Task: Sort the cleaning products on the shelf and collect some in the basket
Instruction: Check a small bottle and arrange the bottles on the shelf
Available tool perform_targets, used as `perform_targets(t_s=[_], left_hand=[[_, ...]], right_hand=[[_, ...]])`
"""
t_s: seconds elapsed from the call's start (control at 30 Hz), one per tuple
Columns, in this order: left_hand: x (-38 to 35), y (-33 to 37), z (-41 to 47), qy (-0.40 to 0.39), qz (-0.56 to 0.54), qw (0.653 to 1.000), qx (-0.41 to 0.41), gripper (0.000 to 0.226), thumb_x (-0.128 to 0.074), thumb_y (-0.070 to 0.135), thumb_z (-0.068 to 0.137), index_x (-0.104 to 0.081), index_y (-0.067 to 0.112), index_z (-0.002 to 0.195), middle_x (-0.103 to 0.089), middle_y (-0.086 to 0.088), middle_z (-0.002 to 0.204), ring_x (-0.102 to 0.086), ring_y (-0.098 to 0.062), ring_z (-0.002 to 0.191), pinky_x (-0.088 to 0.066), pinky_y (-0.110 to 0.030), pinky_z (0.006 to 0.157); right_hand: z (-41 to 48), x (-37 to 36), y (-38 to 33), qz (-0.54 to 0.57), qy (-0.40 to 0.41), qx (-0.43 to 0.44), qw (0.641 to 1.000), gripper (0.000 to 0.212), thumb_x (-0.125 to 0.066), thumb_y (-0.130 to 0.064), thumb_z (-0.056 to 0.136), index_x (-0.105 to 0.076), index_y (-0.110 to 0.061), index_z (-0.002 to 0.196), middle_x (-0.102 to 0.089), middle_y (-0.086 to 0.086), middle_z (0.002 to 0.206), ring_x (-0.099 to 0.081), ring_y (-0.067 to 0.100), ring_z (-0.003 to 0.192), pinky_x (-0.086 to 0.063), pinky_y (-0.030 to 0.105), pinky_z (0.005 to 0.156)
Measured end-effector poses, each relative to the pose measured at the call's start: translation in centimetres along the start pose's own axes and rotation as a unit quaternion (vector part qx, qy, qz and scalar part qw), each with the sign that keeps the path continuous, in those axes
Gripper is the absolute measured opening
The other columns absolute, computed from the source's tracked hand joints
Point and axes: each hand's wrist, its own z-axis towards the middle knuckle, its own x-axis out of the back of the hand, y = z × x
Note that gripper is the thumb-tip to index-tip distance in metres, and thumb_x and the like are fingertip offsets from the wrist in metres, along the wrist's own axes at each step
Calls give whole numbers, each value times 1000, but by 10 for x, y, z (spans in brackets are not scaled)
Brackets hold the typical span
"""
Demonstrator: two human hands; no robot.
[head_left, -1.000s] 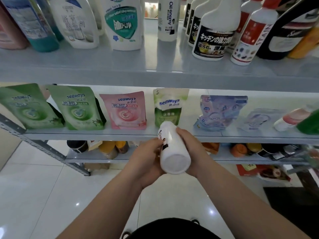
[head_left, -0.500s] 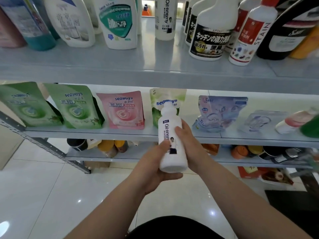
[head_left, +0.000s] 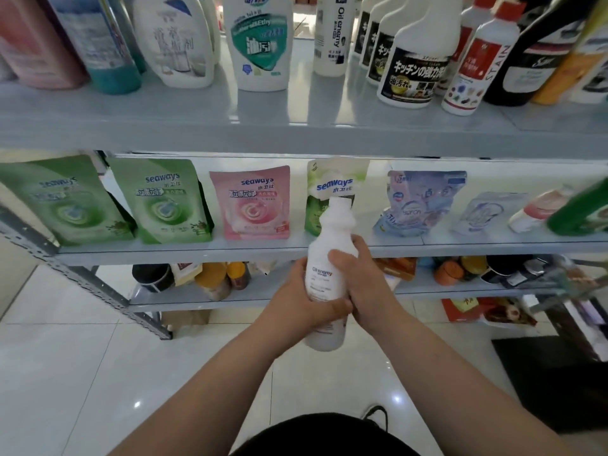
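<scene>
A white "Oil enemy" bottle (head_left: 329, 258) stands nearly upright in front of the middle shelf, cap end up. My left hand (head_left: 304, 297) grips its lower body from the left, thumb across the front. My right hand (head_left: 362, 284) grips it from the right, thumb on the label. A matching "Oil enemy" bottle (head_left: 332, 34) stands on the top shelf (head_left: 296, 126). No basket is in view.
The top shelf carries several detergent and spray bottles, among them a green-labelled white bottle (head_left: 260, 44) and a black-labelled sprayer (head_left: 414, 60). On the middle shelf (head_left: 197, 253) stand green, pink (head_left: 250, 202) and blue refill pouches (head_left: 424, 202). Lower shelves hold jars; white tiled floor lies below.
The bottle swung from base-toward-me to upright and turned so another side of its label faces me. Both hands shifted their hold lower on it.
</scene>
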Motion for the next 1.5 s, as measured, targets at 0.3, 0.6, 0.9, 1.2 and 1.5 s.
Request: perform_targets(t_s=[0.3, 0.6, 0.9, 1.2, 1.5], left_hand=[[68, -41, -44, 119, 346, 921, -136, 99, -86, 44, 59, -27, 46, 138, -56, 11, 117, -57, -18, 104, -54, -39, 82], [101, -38, -53, -18, 278, 955, -101, 78, -80, 52, 55, -41, 55, 123, -65, 22, 100, -66, -1, 85, -61, -36, 72], [90, -36, -51, -33, 246, 964, -95, 76, -82, 57, 55, -39, 60, 118, -65, 28, 97, -67, 3, 80, -62, -33, 70], [46, -9, -32, 56, 249, 964, -80, 80, -78, 65, 53, -32, 57, 117, -57, 27, 105, -60, 3, 89, -51, -23, 68], [7, 59, 9, 127, -102, 983, -86, 64, -49, 102, 58, -51, 70, 114, -72, 26, 111, -70, 1, 101, -56, -16, 75]], right_hand=[[-35, -32, -30, -383, 66, 157, 908, 36, -48, -49, 95, -51, -17, 80, -59, 2, 78, -59, 28, 83, -57, 53, 71], [-47, -49, -48, -596, 54, 285, 749, 48, -24, -42, 99, -57, -10, 83, -51, 2, 70, -44, 25, 66, -18, 37, 59], [-32, -44, -60, -608, 10, 283, 742, 41, -22, -46, 99, -47, -20, 79, -43, -5, 62, -45, 18, 59, -26, 32, 52], [-10, -20, -75, -493, 25, 146, 857, 53, -32, -75, 90, -50, -26, 79, -57, -5, 75, -53, 10, 69, -36, 32, 60], [-7, 26, -81, -229, -161, 126, 952, 48, -58, -57, 93, -46, -58, 139, -65, -25, 126, -64, 9, 118, -56, 25, 96]])
